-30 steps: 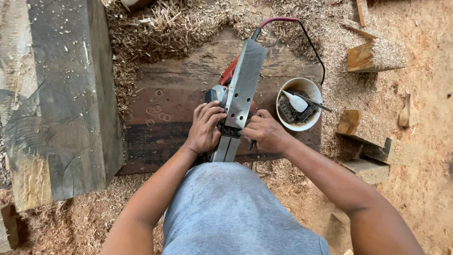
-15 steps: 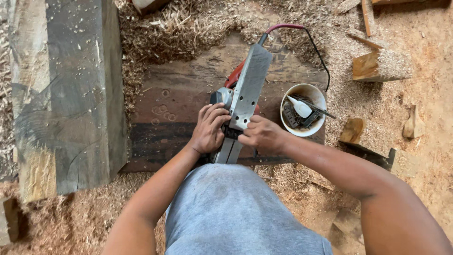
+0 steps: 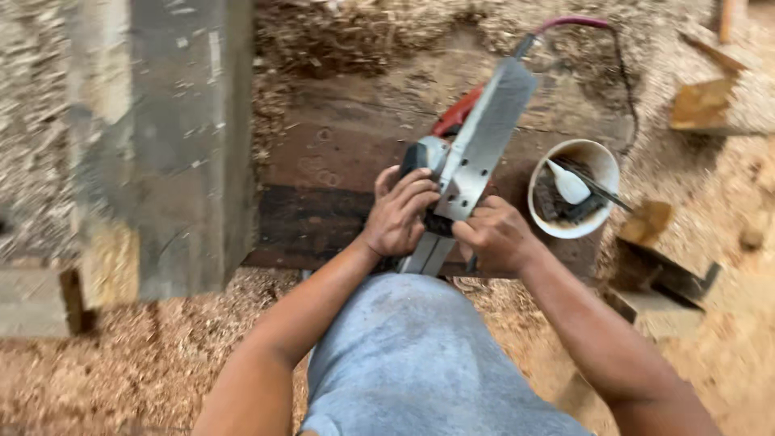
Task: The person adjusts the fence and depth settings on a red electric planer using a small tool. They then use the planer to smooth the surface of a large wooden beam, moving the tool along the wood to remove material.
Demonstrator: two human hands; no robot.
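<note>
An electric hand planer [image 3: 476, 153] lies upside down, its flat metal sole facing up and its red handle underneath, over a dark wooden board [image 3: 339, 186]. My left hand [image 3: 397, 211] grips the planer's left side near the blade slot. Against the right side of that same spot presses my right hand [image 3: 494, 234], fingers closed around a small tool that I cannot make out. A cord [image 3: 573, 23] runs off from the planer's far end. My knee in grey cloth [image 3: 420, 355] is below both hands.
A white bowl [image 3: 599, 157] with small tools stands right of the planer. A big grey timber beam [image 3: 161, 137] lies at the left. Wood offcuts [image 3: 702, 105] and a dark block [image 3: 662, 270] sit at the right. Sawdust and shavings cover the ground.
The view has shifted slightly and blurred. Both hands stay at the same spot on the planer, with the fingers shifting a little.
</note>
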